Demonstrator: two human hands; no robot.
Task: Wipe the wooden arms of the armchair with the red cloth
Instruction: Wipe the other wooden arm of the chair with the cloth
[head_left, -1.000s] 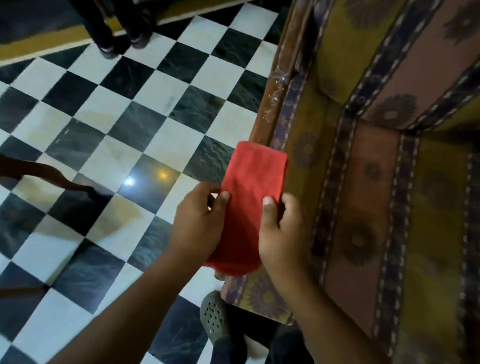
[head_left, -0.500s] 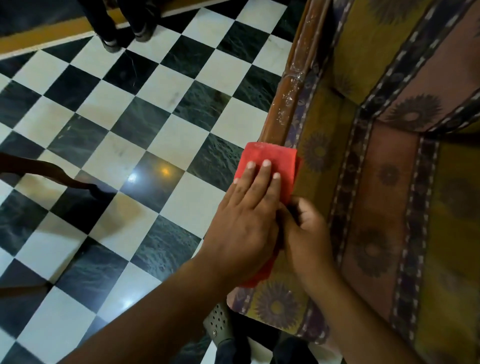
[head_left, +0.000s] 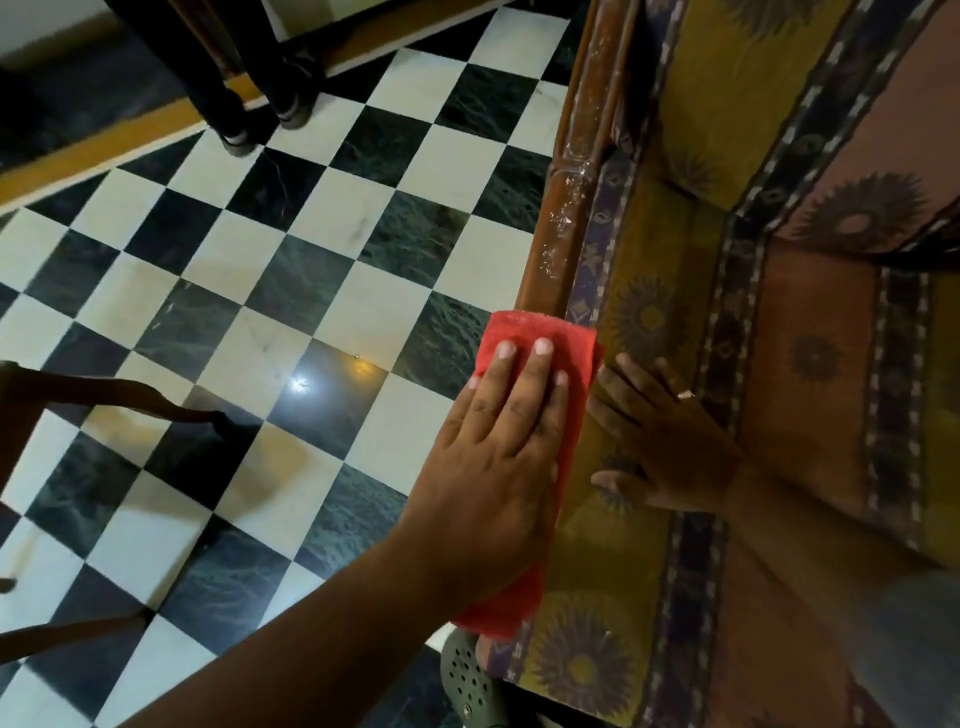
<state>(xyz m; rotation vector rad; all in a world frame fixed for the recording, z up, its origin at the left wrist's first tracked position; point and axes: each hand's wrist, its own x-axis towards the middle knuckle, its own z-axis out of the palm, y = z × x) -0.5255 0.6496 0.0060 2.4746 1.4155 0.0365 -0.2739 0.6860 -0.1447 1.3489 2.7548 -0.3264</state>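
Observation:
The folded red cloth (head_left: 545, 328) lies lengthwise on the near end of the armchair's wooden left arm (head_left: 566, 208). My left hand (head_left: 498, 452) lies flat on top of it, fingers stretched forward, pressing it down. The bare wood beyond the cloth is glossy brown with white flecks and scuffs. My right hand (head_left: 667, 441) rests palm down on the patterned seat cushion (head_left: 815, 364) just right of the cloth, fingers spread and holding nothing. The arm under the cloth and my hand is hidden.
A black and white checkered floor (head_left: 291, 291) lies left of the chair. Another person's dark legs and shoes (head_left: 234, 104) stand at the far top left. Dark curved furniture legs (head_left: 130, 397) reach in from the left. A grey perforated clog (head_left: 467, 680) shows below the chair's front.
My left hand went from pinching the cloth's edge to lying flat on it and has slid forward along the arm. My right hand let go and now rests on the cushion.

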